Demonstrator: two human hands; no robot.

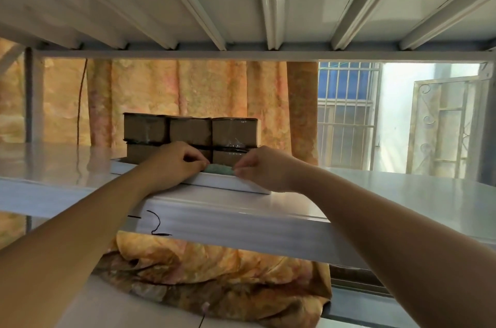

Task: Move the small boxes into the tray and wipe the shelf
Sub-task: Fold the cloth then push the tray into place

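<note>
Several small brown cardboard boxes [191, 131], taped and stacked in two layers, stand in a white tray [230, 184] on the metal shelf [389, 193]. At the tray's near rim lies a green cloth [220, 168]. My left hand [174, 164] pinches its left end and my right hand [261, 168] pinches its right end. Both hands rest against the tray's rim, just in front of the lower boxes. Most of the cloth is hidden between my hands.
The upper shelf's ribbed underside [268, 5] hangs low overhead. An orange floral curtain [188, 91] hangs behind the shelf, and a bunched orange cloth [214, 274] lies on the level below. A barred window [346, 112] is at the right.
</note>
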